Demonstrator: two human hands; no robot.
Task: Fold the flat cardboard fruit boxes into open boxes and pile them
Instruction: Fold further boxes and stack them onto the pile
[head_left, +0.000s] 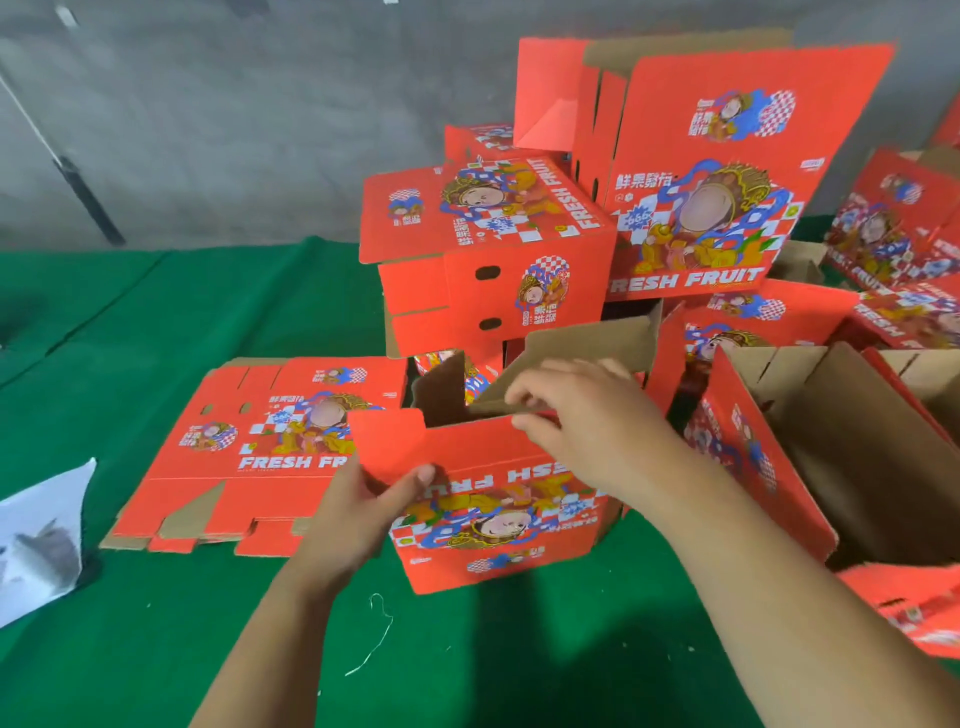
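A half-folded red fruit box (498, 525) stands upside down on the green table in front of me, its printed side facing me. My left hand (358, 514) grips its left red flap, thumb on the outside. My right hand (576, 415) curls over the top edge and holds a brown inner flap (587, 348) that sticks up behind. A stack of flat red boxes (260, 447) lies to the left of it. Folded boxes (488, 260) are piled behind.
An open folded box (841, 447) stands at the right with more boxes beyond it. A tall box (727, 171) tops the pile at the back. A crumpled paper sheet (41, 540) lies at the left edge. A loose thread (379, 634) lies on the green cloth (156, 649).
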